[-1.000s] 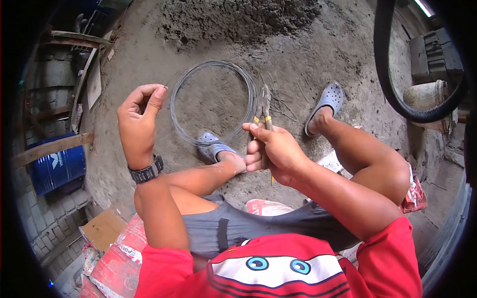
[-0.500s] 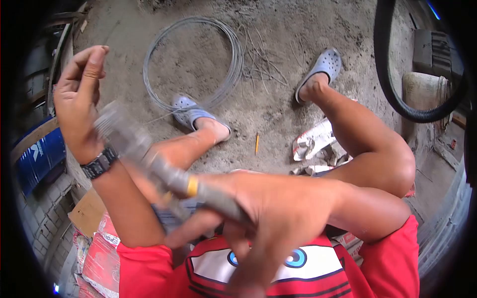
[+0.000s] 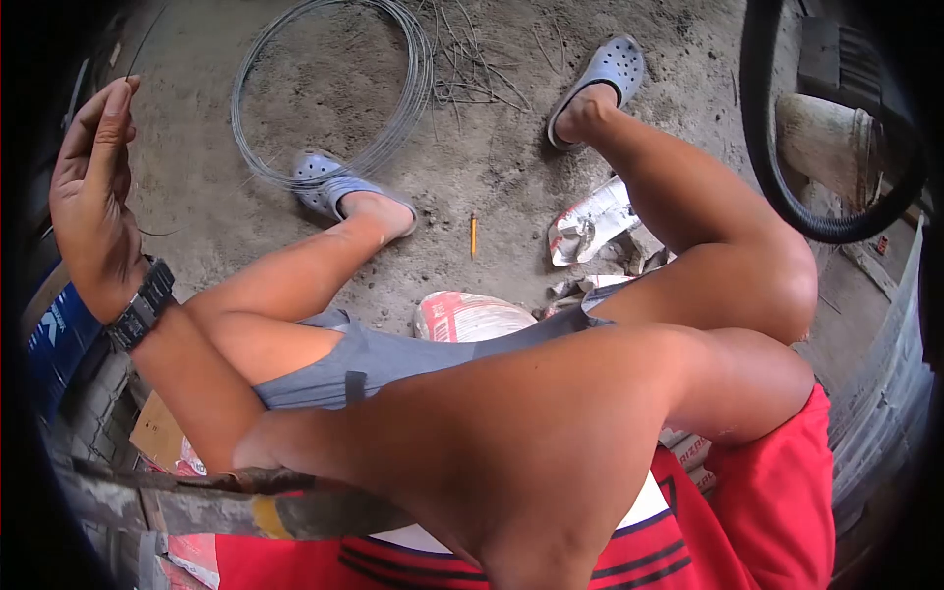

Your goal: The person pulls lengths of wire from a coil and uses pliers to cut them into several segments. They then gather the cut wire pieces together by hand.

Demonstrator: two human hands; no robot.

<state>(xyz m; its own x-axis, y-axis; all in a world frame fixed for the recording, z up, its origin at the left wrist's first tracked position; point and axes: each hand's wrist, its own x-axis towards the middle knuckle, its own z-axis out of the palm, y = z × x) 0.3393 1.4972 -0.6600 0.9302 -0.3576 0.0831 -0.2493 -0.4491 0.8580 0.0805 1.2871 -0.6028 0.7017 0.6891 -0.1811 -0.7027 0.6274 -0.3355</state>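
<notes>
At the far left, my left hand [image 3: 98,202] is raised with fingers pinched together, wearing a dark watch [image 3: 141,303] on the wrist. A thin wire [image 3: 144,44] rises from its fingertips, and a short end shows beneath the hand. My right hand [image 3: 462,433] is very close to the camera and closed round a two-handled tool that looks like pliers [image 3: 202,511], with grey grips and a yellow band. The tool points left across my lap, below my left forearm. Its jaws are blurred at the left edge, so their position cannot be made out.
A wire coil [image 3: 425,88] lies on the rough ground by my shoe [image 3: 324,182], with loose wire pieces [image 3: 472,69] beside it. A yellow pencil [image 3: 473,236] and torn sacks [image 3: 590,221] are between my feet. A black hose [image 3: 762,128] hangs at right; a blue drum [image 3: 61,339] stands left.
My right hand and the pliers have moved down toward my body, away from the left hand. The left hand appears farther left, and the view has shifted.
</notes>
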